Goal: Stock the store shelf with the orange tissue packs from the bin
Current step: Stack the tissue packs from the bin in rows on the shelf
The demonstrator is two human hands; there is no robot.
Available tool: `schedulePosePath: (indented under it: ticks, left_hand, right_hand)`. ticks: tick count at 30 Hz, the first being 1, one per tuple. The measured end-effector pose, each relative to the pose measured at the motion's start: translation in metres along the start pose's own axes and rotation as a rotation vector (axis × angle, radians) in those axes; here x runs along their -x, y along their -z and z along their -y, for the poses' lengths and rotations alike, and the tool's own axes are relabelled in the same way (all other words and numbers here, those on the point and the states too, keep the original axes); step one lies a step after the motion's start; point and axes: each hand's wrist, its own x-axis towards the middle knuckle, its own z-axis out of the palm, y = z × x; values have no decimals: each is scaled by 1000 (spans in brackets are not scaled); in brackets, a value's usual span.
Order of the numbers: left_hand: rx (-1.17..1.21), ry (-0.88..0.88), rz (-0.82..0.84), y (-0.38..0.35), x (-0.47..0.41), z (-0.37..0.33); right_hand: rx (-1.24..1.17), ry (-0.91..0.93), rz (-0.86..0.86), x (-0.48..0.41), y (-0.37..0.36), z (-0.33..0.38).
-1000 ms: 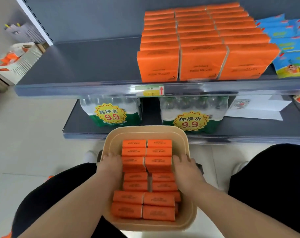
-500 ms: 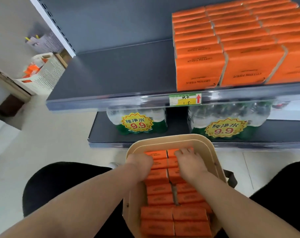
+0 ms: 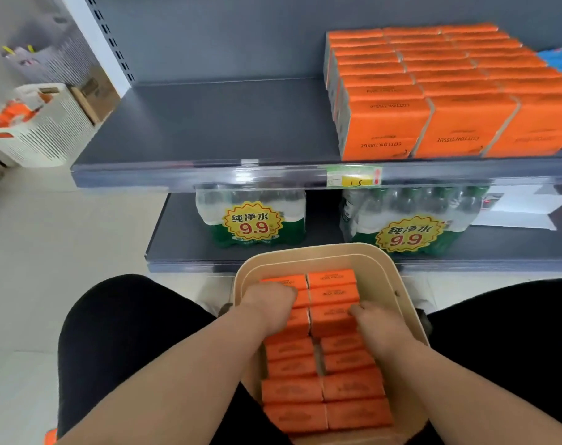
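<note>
- Since half a second ago the right grip [image 3: 379,322] has slid away from the left grip [image 3: 268,303]. They sat close together at the far end of the bin [image 3: 381,277] and now bracket a block of packs from either side.
- The left grip has its fingers curled down over the left column. The right grip's fingers [image 3: 358,311] are tucked against the outer side of the right column, by the bin wall. Both hold packs, though how deep the fingertips reach is hidden.
- The orange tissue packs [image 3: 331,319] lie in two columns that fill most of the bin, which sits between the person's black-clad knees. None looks lifted clear yet.
- I'd read the spread as squeezing several packs together, ready to lift them out as one bundle.
- The right grip has little room against the bin wall, so a straight lift looks easiest.
- Above, the shelf [image 3: 228,123] is bare on its left half, and the stocked rows [image 3: 450,101] fill the right up to the front lip. The open place for the bundle is just beside them.
- The bundle must clear that lip, which juts out over the water bottle packs [image 3: 252,220] on the lower shelf [image 3: 177,232].
- A white basket [image 3: 42,126] stands well off to the left, out of the way.
</note>
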Motion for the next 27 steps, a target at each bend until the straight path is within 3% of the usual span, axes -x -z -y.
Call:
schedulePosePath:
  ticks: [4,9,16,22,27]
  left_hand:
    - [-63,9,43,-13,-7,9]
    - [-23,82,77,-22,-13,25]
    - [-32,28,82,-38,-20,20]
    - [-97,-55,14,-36,-32,4]
    - [-277,-117,52,-44,-42,-11]
  right_hand:
    - [-6,73,-36,-20,-10,17]
    - [27,19,-58,-32,-27,24]
    - [130,34,-106,-32,-29,26]
    - [-113,-63,-45,-21,-18,26]
    - [-69,-55,-83,-8,-14,20]
